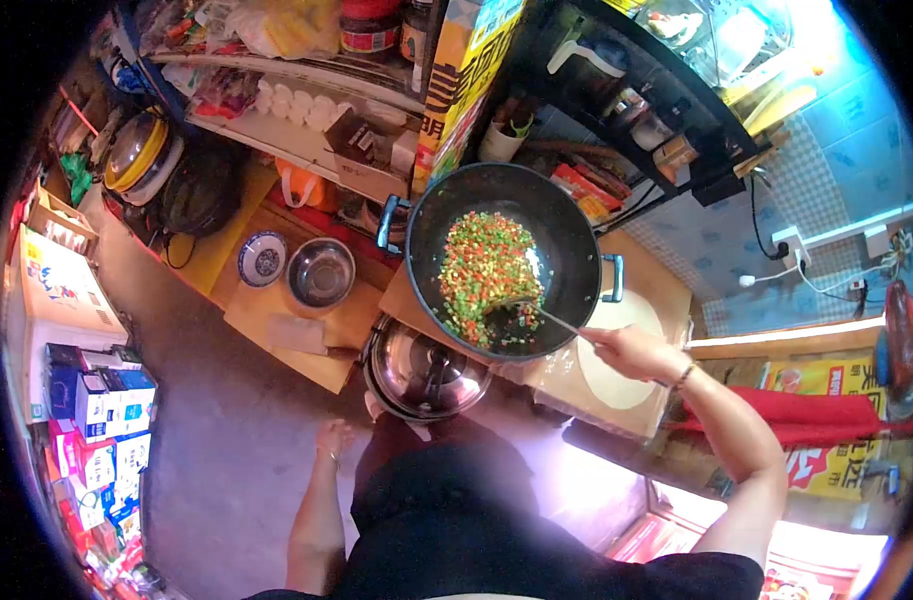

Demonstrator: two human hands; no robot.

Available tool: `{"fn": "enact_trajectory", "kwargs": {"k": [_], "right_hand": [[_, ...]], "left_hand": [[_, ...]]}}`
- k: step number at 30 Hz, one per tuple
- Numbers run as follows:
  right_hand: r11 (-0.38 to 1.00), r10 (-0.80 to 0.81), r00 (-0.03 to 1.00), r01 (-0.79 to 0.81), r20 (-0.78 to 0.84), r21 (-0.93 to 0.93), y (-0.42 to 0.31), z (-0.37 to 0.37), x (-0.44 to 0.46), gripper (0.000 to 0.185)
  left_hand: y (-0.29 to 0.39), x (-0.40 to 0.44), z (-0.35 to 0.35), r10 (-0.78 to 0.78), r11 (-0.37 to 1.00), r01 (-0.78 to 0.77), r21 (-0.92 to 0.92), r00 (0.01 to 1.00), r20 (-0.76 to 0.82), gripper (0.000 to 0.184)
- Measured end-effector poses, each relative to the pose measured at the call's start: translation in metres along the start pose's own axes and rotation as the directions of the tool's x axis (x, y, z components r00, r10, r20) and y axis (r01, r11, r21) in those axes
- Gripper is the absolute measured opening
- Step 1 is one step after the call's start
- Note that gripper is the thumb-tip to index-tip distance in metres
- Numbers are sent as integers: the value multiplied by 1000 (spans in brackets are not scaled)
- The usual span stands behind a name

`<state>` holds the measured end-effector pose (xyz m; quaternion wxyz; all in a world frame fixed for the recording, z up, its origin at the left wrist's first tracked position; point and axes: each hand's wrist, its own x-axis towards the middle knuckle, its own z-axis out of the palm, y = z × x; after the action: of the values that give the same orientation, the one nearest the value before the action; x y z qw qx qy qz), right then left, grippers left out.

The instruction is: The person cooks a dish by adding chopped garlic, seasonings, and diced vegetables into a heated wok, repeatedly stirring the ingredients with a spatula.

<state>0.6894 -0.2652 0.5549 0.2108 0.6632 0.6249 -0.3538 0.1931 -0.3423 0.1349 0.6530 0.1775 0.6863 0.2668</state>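
Observation:
A large dark wok [571, 215] with two side handles holds finely diced red, green and yellow vegetables [488, 262]. My right hand [631, 352] grips the thin metal handle of a spatula [558, 321] over the wok's near right rim. The spatula's head rests among the vegetables and is partly hidden by them. My left hand [334, 438] hangs low beside my body, its fingers loosely apart with nothing in them. Close to it, below the wok, is a lidded steel pot [426, 370]; the left hand appears apart from it.
A cleaver [298, 336] lies on a wooden board, near a steel bowl [321, 274] and a patterned bowl [262, 259]. Right of the wok sits a round pale board [626, 375]. Shelves [276, 130] stand behind; stacked boxes [101, 420] line the left.

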Motion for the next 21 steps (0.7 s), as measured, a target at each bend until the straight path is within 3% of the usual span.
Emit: {"fn": "enact_trajectory", "kwargs": {"k": [1,2,3,4,5,6,7,8,9,11,12,14,16,19,21], "right_hand": [[999,-13,1000,12,16,41,-1,-7,-9,38],[996,-25,999,22,32,82,-1,-14,-18,37],[986,66,989,-85,134,142,-13,-21,-31,38],[963,148,960,-195,236,189,-22,-21,-39,38],[971,31,980,-77,196,228,-26,-12,-36,38],[927,-284,948,310,-141,213,9,41,-9,38],[965,-186,974,206,-127,163,-5,53,2,38],[989,-86,989,99,-119,110,-23,59,16,38],[990,-84,989,97,-122,104,-23,62,31,38],[952,-68,919,176,-388,249,-22,62,60,37],[913,169,964,-74,-206,402,-46,32,50,37],[921,80,903,95,-422,378,-15,42,79,36],[952,-85,771,250,-631,177,-8,30,98,37],[979,-136,791,199,-596,40,-3,33,126,41],[989,-125,852,148,-509,4,3,47,118,45]], "left_hand": [[-17,16,-13,-1,1000,1,2,1000,2,23],[-48,45,-35,38,991,-24,-131,994,105,22],[-64,60,-46,93,964,-37,-265,975,202,22],[-64,56,-47,98,963,-40,-267,974,206,22],[-65,52,-50,93,995,-90,-43,991,96,21],[-60,45,-52,113,976,-108,187,994,-13,21],[-52,34,-50,114,977,-111,180,993,-9,21],[-46,25,-45,38,998,-35,56,997,-61,22],[-34,15,-38,-45,997,38,-69,994,-104,23],[-23,10,-31,-50,996,43,-82,996,-76,24],[-20,9,-32,-56,995,51,-90,997,-54,25],[-23,18,-38,-26,999,25,-48,1000,-12,26],[-22,19,-38,-1,1000,1,-6,999,36,27],[-20,13,-41,-44,998,45,-41,998,42,26],[-25,25,-43,-78,995,73,73,995,67,24]]}}
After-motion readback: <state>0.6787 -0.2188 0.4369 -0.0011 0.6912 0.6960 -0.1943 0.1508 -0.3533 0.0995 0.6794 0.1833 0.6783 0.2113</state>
